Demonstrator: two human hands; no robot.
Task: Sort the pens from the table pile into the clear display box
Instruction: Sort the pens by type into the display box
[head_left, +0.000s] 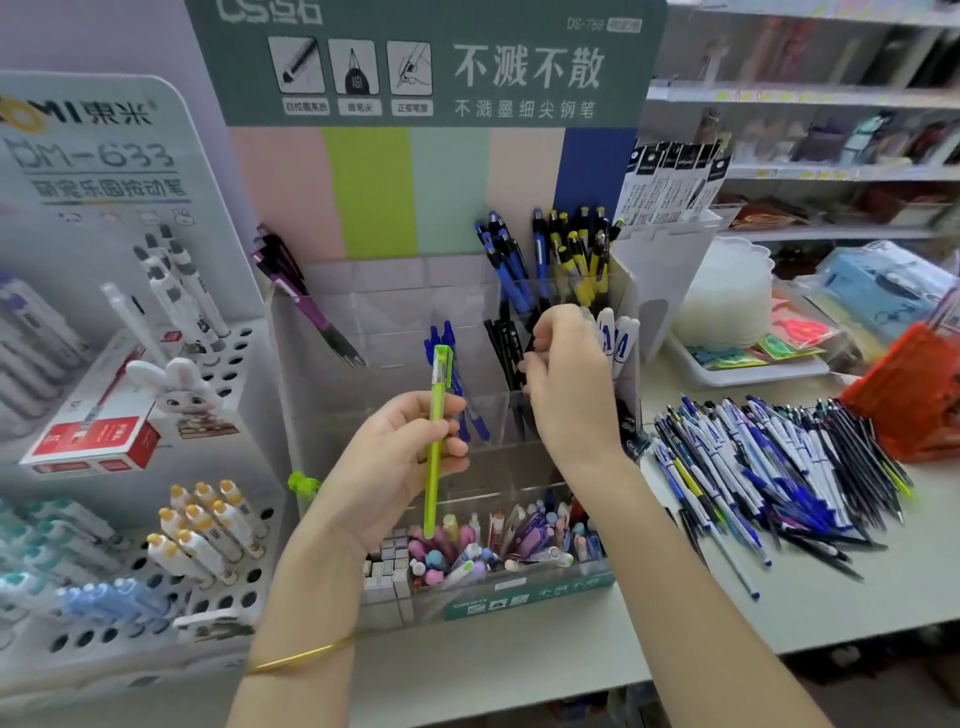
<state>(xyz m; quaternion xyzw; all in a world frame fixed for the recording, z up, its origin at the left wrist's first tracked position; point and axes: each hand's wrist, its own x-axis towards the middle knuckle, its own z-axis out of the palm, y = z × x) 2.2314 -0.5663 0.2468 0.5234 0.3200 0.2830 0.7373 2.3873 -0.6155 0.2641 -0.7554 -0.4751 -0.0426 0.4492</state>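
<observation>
Right now L hand (405, 457) is clamped on a green pen (435, 441), thumb & fingers wrapped round mid-barrel. The pen stands upright w/ clip end up, in front of the clear display box (332, 415). Its lower tip hangs just above the front tray (519, 592) of pastel pens.

R hand (566, 374) is higher & to the right, fingers curled in against the black pens (506, 348) standing in a right-side compartment. It touches them, but can't tell if it actually grips one. White pens (621, 338) stand just beside its knuckles in the end compartment.

Blue pens (457, 379) stand in the middle compartment, partly hidden behind the green pen & L fingers. Back row: purple pens (291, 280) at left, blue & yellow pens (550, 249) at right.

Pen pile (779, 467) lies on the table (857, 597) right of the box, well apart from both hands, w/ a red basket (914, 400) just beside its far edge. White stand (260, 415) w/ bunny figure (176, 389) sits left of the box.
</observation>
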